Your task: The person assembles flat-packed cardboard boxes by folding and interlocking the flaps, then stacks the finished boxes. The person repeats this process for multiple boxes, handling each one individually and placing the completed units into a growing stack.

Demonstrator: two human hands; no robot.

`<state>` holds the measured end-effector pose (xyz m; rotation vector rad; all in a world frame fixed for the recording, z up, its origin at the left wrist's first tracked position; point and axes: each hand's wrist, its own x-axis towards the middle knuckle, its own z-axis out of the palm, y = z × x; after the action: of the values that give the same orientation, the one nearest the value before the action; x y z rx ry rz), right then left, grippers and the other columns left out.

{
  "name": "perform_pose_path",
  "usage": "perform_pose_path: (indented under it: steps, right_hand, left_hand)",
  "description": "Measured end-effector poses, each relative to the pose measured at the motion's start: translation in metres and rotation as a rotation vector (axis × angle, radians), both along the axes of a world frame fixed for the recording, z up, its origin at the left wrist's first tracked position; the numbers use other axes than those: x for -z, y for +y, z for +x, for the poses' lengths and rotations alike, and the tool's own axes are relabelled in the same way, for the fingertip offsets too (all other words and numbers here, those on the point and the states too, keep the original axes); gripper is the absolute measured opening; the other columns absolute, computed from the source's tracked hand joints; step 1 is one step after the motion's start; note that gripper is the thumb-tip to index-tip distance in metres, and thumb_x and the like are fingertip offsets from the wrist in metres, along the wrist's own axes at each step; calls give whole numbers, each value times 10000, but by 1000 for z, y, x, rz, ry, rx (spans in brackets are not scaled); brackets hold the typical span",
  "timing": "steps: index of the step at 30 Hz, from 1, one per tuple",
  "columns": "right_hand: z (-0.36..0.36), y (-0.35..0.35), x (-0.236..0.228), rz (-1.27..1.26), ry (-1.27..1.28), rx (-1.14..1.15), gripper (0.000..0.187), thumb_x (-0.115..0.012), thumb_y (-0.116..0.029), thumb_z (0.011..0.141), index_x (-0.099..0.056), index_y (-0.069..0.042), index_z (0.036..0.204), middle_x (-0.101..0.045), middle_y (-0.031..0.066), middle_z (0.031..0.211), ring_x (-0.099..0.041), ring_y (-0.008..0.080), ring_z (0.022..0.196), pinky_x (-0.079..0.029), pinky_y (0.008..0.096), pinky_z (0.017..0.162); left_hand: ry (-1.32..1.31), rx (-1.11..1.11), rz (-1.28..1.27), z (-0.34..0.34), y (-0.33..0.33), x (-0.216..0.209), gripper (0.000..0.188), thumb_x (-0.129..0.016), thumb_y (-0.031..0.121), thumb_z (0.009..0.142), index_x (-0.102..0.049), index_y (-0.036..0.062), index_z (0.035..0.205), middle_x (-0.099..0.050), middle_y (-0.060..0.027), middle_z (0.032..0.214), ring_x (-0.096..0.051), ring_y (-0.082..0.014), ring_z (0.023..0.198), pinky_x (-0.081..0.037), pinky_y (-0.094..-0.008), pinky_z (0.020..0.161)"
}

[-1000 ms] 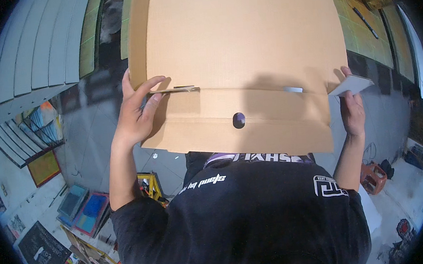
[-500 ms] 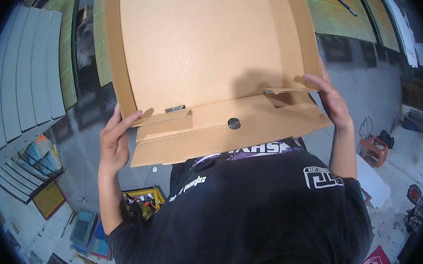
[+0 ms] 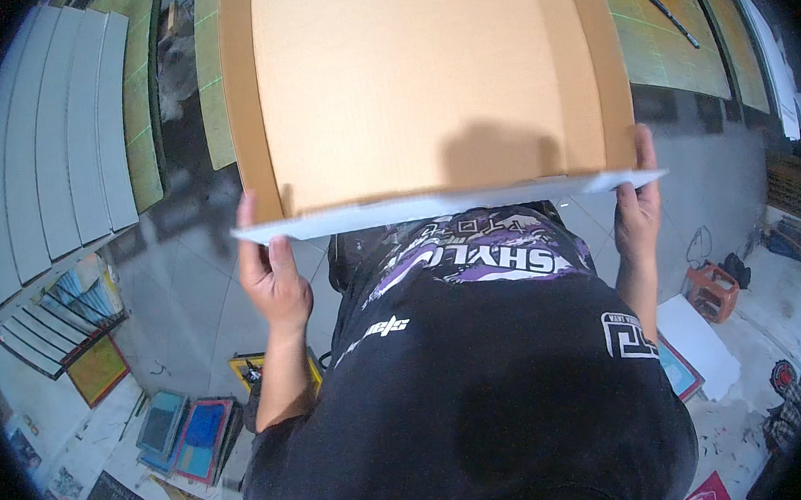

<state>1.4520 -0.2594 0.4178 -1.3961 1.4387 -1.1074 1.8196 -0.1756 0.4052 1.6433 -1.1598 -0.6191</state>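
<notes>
A shallow cardboard box, brown inside with raised side walls, spans the upper middle of the view. Its front flap stands folded up, so mostly the thin, pale grey outer side shows. My left hand grips the box's near left corner, thumb pressed on the flap and a finger up along the side wall. At the near right corner, my right hand holds likewise, with one finger raised beside the wall and the thumb on the flap. Parts of the fingers are hidden behind the cardboard.
Green cutting-mat surfaces lie beyond the box, with a black pen at right. Stacked grey panels stand at left. Below them are framed screens and a yellow crate. An orange stool stands at right.
The front flap, earlier spread toward me with its slots and round hole showing, is now folded up. Both hands have shifted their hold onto the flap's ends.
</notes>
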Motion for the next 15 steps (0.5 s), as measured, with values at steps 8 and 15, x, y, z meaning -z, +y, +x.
perform_pose_path:
  steps: [8,15]
  right_hand:
    - [22,-12,19,-604,787,137,686,-524,-366,822,-239,34,1302,-256,250,1328,-269,369,1222,-180,448,1006]
    - [17,-22,14,-803,925,-26,730,-547,-497,764,-338,-15,1271,-316,208,1322,-286,344,1239,-113,504,998]
  left_hand:
    - [-682,-207,-260,-18,-28,4,462,-396,184,891,-301,-45,1280,-221,-251,1351,-249,-349,1254,-173,-405,1016]
    - [-983,63,-384,0,-37,11,624,-490,447,814,-426,-28,1213,-280,-231,1341,-218,-365,1273,4,-455,1041]
